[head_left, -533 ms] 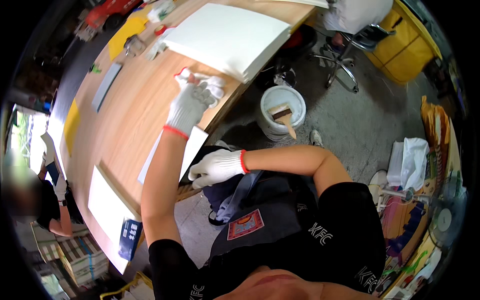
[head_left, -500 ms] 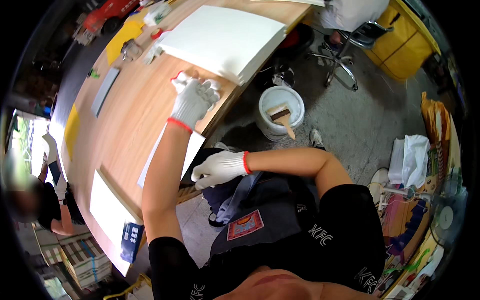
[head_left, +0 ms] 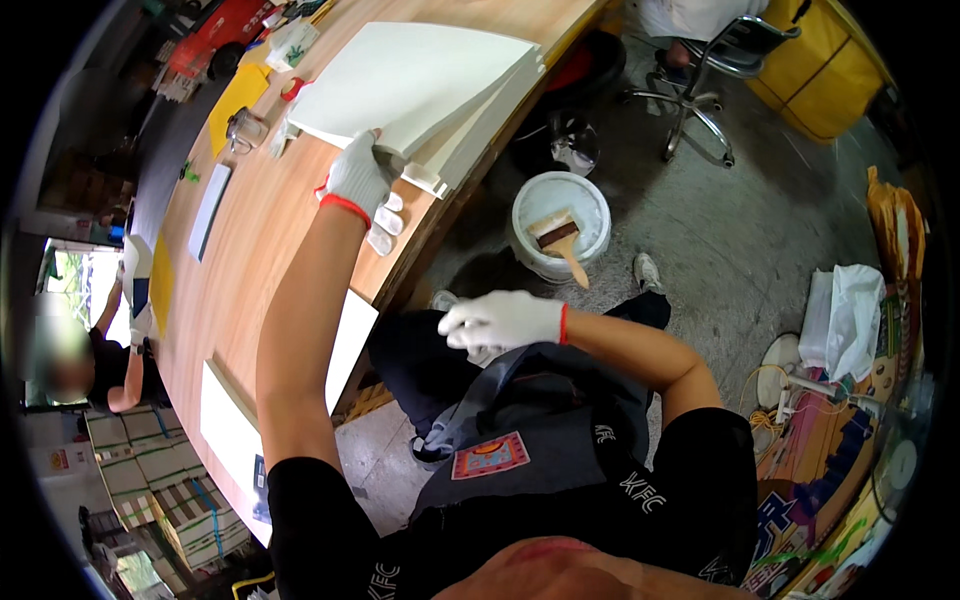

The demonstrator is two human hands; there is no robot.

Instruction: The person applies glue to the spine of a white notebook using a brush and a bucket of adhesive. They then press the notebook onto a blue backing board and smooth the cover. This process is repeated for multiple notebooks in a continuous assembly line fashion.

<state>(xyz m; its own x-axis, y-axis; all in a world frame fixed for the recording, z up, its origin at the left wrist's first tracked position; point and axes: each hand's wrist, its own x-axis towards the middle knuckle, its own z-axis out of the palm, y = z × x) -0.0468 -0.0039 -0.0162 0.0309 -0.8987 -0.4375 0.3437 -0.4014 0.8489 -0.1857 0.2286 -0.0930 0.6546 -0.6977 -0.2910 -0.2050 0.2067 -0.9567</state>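
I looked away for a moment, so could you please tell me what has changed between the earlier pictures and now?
The left hand, in a white glove, moved forward from the small white pieces on the wooden table and took hold of the corner of the stack of large white boards. The right hand stayed by the lap; the white bucket with a brush is unchanged.

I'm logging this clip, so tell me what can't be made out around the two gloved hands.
- Head view: left hand fingertips, hidden under the stack of white boards.
- What the right hand touches: too dark against the apron.
- White bucket contents: too small; only the brush shows.
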